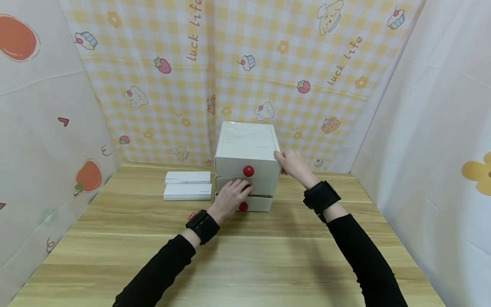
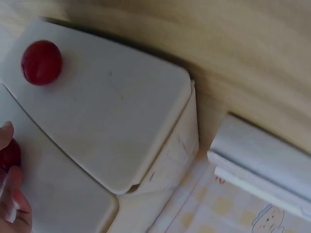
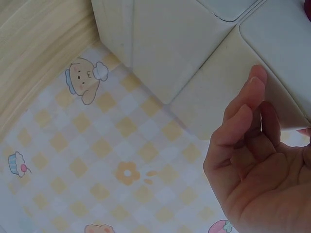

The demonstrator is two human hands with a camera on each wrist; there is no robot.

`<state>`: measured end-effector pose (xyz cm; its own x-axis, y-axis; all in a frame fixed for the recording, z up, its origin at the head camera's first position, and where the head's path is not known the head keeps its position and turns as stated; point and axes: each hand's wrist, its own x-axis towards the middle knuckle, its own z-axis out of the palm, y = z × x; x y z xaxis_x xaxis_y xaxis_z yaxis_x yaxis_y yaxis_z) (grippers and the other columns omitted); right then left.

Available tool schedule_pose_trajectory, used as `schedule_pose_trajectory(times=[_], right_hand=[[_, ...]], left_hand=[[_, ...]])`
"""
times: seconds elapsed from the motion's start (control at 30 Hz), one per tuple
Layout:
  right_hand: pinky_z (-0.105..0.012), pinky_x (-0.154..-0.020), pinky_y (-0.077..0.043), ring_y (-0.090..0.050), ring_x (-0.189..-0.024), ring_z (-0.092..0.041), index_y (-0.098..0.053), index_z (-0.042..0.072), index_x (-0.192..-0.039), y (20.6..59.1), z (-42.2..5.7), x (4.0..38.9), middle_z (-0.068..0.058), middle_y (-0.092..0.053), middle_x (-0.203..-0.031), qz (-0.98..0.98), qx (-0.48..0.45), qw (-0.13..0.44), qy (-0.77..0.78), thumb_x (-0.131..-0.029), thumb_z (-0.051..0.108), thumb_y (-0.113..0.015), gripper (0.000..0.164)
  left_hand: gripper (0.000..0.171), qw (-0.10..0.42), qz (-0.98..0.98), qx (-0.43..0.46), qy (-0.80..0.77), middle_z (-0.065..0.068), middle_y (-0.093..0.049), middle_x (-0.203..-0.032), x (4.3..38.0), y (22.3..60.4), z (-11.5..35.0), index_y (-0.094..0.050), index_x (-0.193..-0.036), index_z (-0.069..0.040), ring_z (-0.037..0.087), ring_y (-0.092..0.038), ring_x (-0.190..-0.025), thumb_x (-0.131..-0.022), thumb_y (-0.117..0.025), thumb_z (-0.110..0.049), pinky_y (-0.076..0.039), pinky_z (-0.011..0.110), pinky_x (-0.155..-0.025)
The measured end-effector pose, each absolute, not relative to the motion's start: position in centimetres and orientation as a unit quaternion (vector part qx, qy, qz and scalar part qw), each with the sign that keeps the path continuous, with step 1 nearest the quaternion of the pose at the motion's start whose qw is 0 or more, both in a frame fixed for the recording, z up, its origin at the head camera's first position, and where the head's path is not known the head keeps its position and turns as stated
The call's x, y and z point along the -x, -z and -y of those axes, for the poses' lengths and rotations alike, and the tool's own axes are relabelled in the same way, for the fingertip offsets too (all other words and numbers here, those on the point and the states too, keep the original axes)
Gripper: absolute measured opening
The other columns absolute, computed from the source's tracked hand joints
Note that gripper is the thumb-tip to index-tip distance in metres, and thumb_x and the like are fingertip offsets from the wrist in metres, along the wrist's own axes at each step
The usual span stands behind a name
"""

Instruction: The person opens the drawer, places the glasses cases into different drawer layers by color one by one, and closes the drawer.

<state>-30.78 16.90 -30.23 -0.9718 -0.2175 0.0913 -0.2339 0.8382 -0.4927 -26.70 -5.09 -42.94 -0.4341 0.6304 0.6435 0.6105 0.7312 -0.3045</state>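
Note:
A white three-drawer box [image 1: 245, 143] with round red knobs stands on the table, its drawers stacked one over another. My left hand [image 1: 230, 196] is at the front of the middle drawer [image 1: 264, 186], its fingers and thumb pinching that drawer's red knob [image 2: 9, 155]. Below it in the head view, the bottom drawer [image 2: 107, 97] shows its own red knob [image 2: 41, 62]. My right hand [image 1: 293, 164] holds the box's upper right corner; its bent fingers [image 3: 238, 121] lie against the side wall [image 3: 204, 97]. The top drawer's knob [image 1: 248, 171] is untouched.
Left of the drawer box lie two flat white cases [image 1: 187, 192], one behind the other. A small red tag [image 1: 192, 215] lies by my left wrist. Behind the wooden table [image 1: 249, 264] hangs a yellow checked cloth [image 1: 172, 106]; white cloths hang at both sides.

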Motion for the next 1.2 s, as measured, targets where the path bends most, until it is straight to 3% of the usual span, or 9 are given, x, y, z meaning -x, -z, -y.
schedule_pose_trajectory(times=[0.13,0.3,0.4,0.53,0.63,0.7,0.8,0.9,1.2], right_hand=[[-0.026,-0.055,-0.043,-0.057,-0.056,-0.017,-0.059,0.009,-0.067,30.3,-16.9,30.8,-0.004,-0.064,-0.064,0.959,-0.115,0.013,-0.259,-0.099,0.042,-0.032,0.052],[-0.027,-0.055,-0.042,-0.058,-0.058,-0.020,-0.060,0.009,-0.067,30.1,-16.8,30.7,-0.004,-0.064,-0.063,0.959,-0.110,0.016,-0.260,-0.098,0.041,-0.033,0.052],[-0.026,-0.055,-0.042,-0.058,-0.058,-0.020,-0.059,0.008,-0.067,30.1,-16.8,30.7,-0.007,-0.065,-0.065,0.959,-0.111,0.016,-0.261,-0.099,0.040,-0.033,0.052],[-0.026,-0.055,-0.041,-0.056,-0.055,-0.017,-0.058,0.009,-0.067,30.1,-16.8,30.6,-0.014,-0.068,-0.072,0.959,-0.113,0.016,-0.260,-0.099,0.040,-0.033,0.051],[-0.026,-0.055,-0.041,-0.055,-0.055,-0.017,-0.058,0.010,-0.067,30.1,-16.8,30.6,-0.017,-0.069,-0.074,0.959,-0.114,0.018,-0.260,-0.099,0.041,-0.033,0.051],[-0.026,-0.055,-0.041,-0.057,-0.056,-0.020,-0.059,0.009,-0.067,30.2,-16.8,30.7,-0.016,-0.069,-0.073,0.959,-0.114,0.018,-0.260,-0.099,0.041,-0.033,0.052],[-0.026,-0.055,-0.041,-0.060,-0.061,-0.025,-0.060,0.009,-0.067,30.2,-16.8,30.7,-0.013,-0.068,-0.070,0.959,-0.112,0.017,-0.258,-0.099,0.040,-0.033,0.052],[-0.026,-0.055,-0.041,-0.061,-0.063,-0.025,-0.061,0.009,-0.068,30.3,-16.8,30.8,-0.010,-0.067,-0.068,0.960,-0.111,0.015,-0.258,-0.098,0.040,-0.033,0.052],[-0.025,-0.055,-0.043,-0.057,-0.057,-0.018,-0.059,0.009,-0.067,30.2,-16.8,30.7,-0.010,-0.067,-0.068,0.958,-0.114,0.016,-0.262,-0.099,0.040,-0.033,0.051]], left_hand=[[0.028,0.394,0.847,0.356,0.003,0.008,-0.060,-0.099,26.2,43.4,5.2,-0.065,-0.106,-0.008,0.017,-0.058,-0.080,-0.080,-0.069,0.000,-0.049,0.023,-0.061],[0.011,0.369,0.867,0.333,0.034,0.003,-0.064,-0.082,25.3,44.3,5.3,-0.062,-0.091,-0.010,0.015,-0.059,-0.067,-0.085,-0.069,-0.016,-0.048,0.023,-0.053],[0.019,0.337,0.891,0.300,0.054,0.000,-0.064,-0.070,24.8,45.2,5.3,-0.061,-0.080,-0.012,0.015,-0.059,-0.059,-0.087,-0.067,-0.029,-0.045,0.024,-0.046],[0.030,0.291,0.923,0.248,0.053,-0.001,-0.059,-0.059,24.4,46.0,5.0,-0.065,-0.078,-0.011,0.013,-0.053,-0.049,-0.089,-0.063,-0.040,-0.038,0.024,-0.038],[0.038,0.259,0.941,0.211,0.046,-0.001,-0.051,-0.053,24.2,46.3,4.6,-0.066,-0.076,-0.009,0.012,-0.045,-0.045,-0.089,-0.060,-0.045,-0.034,0.024,-0.036],[0.044,0.242,0.951,0.187,0.046,-0.002,-0.042,-0.049,24.1,46.3,4.3,-0.062,-0.067,-0.009,0.012,-0.041,-0.043,-0.089,-0.060,-0.048,-0.031,0.024,-0.035],[0.054,0.233,0.957,0.165,0.052,-0.004,-0.031,-0.047,24.2,46.4,3.9,-0.046,-0.051,-0.012,0.012,-0.036,-0.042,-0.087,-0.062,-0.049,-0.025,0.024,-0.035],[0.060,0.227,0.960,0.158,0.054,-0.005,-0.023,-0.049,24.3,46.5,3.7,-0.031,-0.047,-0.015,0.010,-0.030,-0.043,-0.087,-0.063,-0.047,-0.018,0.023,-0.035],[0.064,0.244,0.956,0.156,0.053,-0.007,-0.013,-0.050,24.5,46.5,3.4,-0.024,-0.047,-0.016,0.007,-0.020,-0.044,-0.085,-0.066,-0.044,-0.009,0.019,-0.036]])
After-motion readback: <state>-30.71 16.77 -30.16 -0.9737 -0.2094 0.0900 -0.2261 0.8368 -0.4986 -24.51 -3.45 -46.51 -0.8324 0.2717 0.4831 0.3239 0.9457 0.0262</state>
